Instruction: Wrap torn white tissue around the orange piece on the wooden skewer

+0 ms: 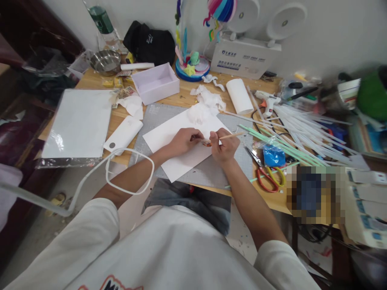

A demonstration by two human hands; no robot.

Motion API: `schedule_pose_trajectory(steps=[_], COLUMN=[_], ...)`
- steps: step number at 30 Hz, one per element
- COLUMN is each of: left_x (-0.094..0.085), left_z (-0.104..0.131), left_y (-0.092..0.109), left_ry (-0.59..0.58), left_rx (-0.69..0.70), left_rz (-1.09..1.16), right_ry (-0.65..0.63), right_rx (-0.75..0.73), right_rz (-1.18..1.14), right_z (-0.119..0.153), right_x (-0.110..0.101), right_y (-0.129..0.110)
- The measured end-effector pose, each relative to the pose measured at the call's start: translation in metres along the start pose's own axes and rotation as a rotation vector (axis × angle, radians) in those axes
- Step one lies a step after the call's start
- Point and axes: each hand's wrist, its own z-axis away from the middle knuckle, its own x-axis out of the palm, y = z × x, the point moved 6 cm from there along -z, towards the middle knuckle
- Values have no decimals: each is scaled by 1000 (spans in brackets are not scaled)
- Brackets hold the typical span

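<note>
Over a white sheet of paper on a grey cutting mat, my two hands work close together. My right hand is closed around a thin wooden stick that points out to the right. The fingers of my left hand are pinched around a small pale piece, too small to name, just left of the right fingertips. Something small and reddish-brown shows between the hands. White fluffy material lies on the paper just beyond them.
Red-and-yellow scissors lie right of the mat, near pale strips and a glue gun. A lilac box and a paper roll stand behind. A white cable loops over my left forearm.
</note>
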Motion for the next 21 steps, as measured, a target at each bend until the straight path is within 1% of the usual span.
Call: schedule_pose_trajectory(steps=[3,8,10,12,14,16,18,21], left_x=[-1,-2,-2,-2,-2,-2,-2,-1], left_z=[2,3,2,2,3,3,3,3], left_y=[0,1,1,1,2,4,4,2], left_ry=[16,53,59,44,29,30,35,27], left_rx=[17,35,11,-28,-47,-30,-9,-17], left_rz=[13,46,35,11,-7,-17,-23,-22], right_ry=[-41,-135,-150,-142,-105,-37,60,202], right_rx=[29,126,167,208,242,274,344,438], right_rz=[-25,-107,-137,-149,-136,-127,-163,-204], right_z=[-3,-16,-19,-19,-15,-9,-2,6], right_x=[5,21,24,23,17,8,-1,-9], right_y=[-1,1,4,9,14,19,25,33])
